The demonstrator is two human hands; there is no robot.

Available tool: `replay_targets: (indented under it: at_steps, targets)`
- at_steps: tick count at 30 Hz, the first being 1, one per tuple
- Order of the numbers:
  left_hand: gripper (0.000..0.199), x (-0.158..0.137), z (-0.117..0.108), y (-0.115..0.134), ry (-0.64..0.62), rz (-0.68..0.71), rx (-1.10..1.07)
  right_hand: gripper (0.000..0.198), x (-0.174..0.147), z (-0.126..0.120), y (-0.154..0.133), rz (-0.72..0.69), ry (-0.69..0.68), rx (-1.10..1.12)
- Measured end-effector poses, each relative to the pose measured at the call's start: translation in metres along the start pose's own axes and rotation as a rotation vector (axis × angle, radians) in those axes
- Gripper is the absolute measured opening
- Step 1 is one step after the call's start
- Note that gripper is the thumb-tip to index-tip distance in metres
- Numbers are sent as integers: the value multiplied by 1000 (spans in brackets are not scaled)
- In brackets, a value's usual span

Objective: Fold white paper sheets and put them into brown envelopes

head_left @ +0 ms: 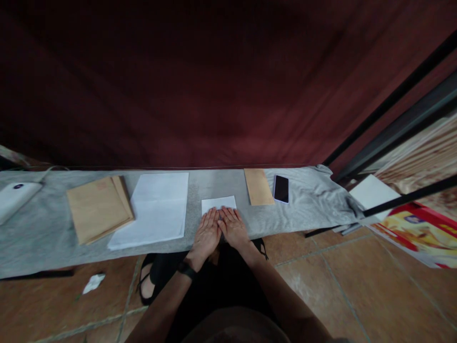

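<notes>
Both my hands lie flat, side by side, on a small white piece of paper that looks folded, close to the front edge of the cloth-covered table. My left hand, with a dark band on its wrist, presses the left part with its fingers stretched out. The right part is under the outstretched fingers of my right hand. The thumbs meet in the middle. My hands hide the near half of the paper. Left of them is a stack of larger white sheets; to the right lies a brown envelope.
A pile of brown envelopes overlaps the white sheets. The phone lies right of the single envelope. A white device with a cable sits far left. Behind the grey cloth hangs a dark red curtain. A colourful box stands at right.
</notes>
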State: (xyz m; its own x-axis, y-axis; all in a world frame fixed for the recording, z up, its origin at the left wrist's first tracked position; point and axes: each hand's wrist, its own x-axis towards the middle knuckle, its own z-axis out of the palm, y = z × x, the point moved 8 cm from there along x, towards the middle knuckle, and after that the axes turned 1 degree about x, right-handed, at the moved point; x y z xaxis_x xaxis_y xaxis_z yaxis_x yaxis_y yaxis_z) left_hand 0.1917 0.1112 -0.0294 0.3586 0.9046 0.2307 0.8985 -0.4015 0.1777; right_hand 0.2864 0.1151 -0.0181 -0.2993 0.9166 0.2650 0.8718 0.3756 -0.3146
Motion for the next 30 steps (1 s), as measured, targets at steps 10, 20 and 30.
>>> replay_targets:
  at_steps: [10, 20, 30]
  targets:
    - [60, -8, -3, -14, 37, -90, 43, 50, -10, -3, 18, 55, 55, -52]
    - [62, -18, -6, -25, 124, -149, 25, 51, -21, -9, 33, 86, 111, -76]
    - [62, -20, -10, -28, 143, -157, 17, 51, -25, -13, 39, 98, 125, -80]
